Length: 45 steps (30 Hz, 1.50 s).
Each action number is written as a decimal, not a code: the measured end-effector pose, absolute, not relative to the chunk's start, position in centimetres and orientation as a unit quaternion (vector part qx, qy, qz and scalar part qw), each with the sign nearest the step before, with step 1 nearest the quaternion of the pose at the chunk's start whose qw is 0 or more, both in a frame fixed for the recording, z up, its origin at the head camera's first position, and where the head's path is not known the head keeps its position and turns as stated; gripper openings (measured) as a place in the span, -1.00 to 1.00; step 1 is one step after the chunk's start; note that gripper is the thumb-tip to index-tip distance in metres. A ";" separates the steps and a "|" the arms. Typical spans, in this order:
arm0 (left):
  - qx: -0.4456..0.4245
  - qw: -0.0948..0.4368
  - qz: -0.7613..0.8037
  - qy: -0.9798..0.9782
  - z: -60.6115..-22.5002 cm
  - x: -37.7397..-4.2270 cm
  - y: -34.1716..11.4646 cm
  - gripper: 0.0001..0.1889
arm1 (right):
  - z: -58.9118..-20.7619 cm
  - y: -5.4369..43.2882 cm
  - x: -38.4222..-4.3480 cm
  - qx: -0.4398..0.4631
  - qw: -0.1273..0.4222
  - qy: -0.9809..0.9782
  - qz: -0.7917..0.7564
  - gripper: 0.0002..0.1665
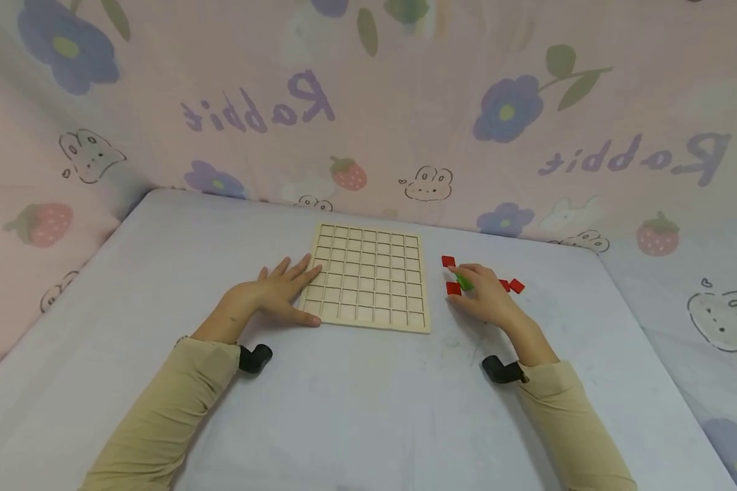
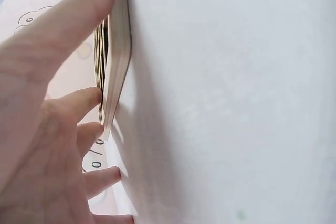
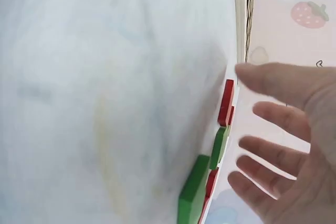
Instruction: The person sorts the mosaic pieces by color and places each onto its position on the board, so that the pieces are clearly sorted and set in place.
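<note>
A pale wooden grid board (image 1: 366, 281) lies flat on the table with bare square cells. My left hand (image 1: 276, 292), fingers spread, rests along its left edge; in the left wrist view the thumb lies against the board's rim (image 2: 119, 59) and two fingertips touch its upper side. Several red and green tiles lie to the right of the board, among them a red tile (image 1: 448, 261) and a green tile (image 1: 464, 281). Over them hovers my right hand (image 1: 484, 294), partly covering them. The right wrist view shows its fingers apart, holding nothing, with a red tile (image 3: 226, 103) near the thumb.
A thicker-looking green tile (image 3: 193, 191) is closest to the right wrist camera. At the group's right side lies another red tile (image 1: 516, 286). The white tabletop (image 1: 356, 409) meets a printed cloth backdrop (image 1: 374, 136) behind the board.
</note>
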<state>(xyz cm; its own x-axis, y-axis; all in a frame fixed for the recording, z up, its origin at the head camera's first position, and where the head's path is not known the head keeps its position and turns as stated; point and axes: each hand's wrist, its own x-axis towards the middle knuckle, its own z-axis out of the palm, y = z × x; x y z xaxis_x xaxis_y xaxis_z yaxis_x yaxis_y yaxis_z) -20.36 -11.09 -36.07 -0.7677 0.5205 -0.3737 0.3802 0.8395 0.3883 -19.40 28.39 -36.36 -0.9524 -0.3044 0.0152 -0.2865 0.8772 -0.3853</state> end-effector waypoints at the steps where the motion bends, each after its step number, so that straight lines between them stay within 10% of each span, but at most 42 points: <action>1: 0.244 0.240 0.147 0.928 -36.1 -20.4 -11.1 0.11 | -36.4 28.5 -19.4 -0.158 0.019 0.967 -0.198 -0.38; 45: 0.255 0.242 0.154 0.923 -35.9 -20.3 -11.1 0.06 | -36.8 28.7 -20.2 -0.147 0.040 0.965 -0.215 -0.62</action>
<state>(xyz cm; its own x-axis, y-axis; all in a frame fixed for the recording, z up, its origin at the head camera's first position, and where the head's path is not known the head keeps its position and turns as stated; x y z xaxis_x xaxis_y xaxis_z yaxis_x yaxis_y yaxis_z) -20.31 -11.06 -35.90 -0.7527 0.5456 -0.3685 0.3962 0.8224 0.4082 -20.21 28.65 -36.75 -0.9535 -0.3012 -0.0130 -0.2671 0.8639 -0.4270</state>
